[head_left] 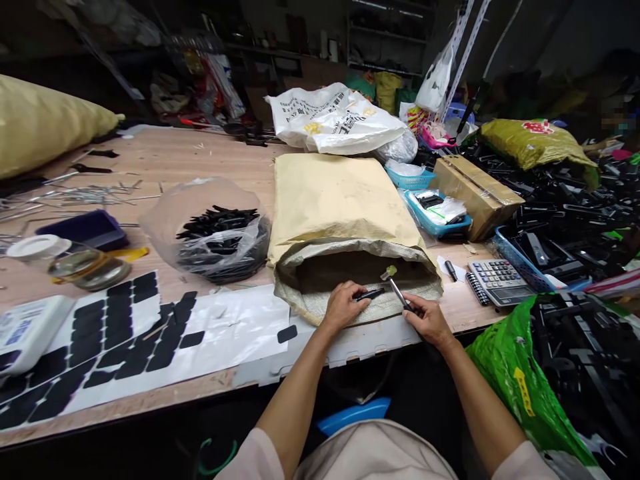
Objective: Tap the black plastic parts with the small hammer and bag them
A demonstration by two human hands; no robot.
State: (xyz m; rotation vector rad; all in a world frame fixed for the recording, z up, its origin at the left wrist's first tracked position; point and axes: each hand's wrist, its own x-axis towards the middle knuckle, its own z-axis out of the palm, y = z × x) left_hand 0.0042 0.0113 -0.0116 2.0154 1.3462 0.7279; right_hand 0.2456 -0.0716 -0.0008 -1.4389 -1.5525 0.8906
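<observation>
Black strip pinched in left hand, right hand clasping a metal tool (over the sack)

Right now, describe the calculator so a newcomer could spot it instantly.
Start at the big tan sack lying open-mouthed mid-table, then look right past the right hand to the table edge. The calculator lies flat there, beside a blue basket: grey, with rows of keys, unlike the black parts around it.

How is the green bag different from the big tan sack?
The green bag is shiny plastic and sits right of the right hand; the tan sack is dull, lies flat on the table, its mouth open toward both hands. Both bags are wrinkled.
</observation>
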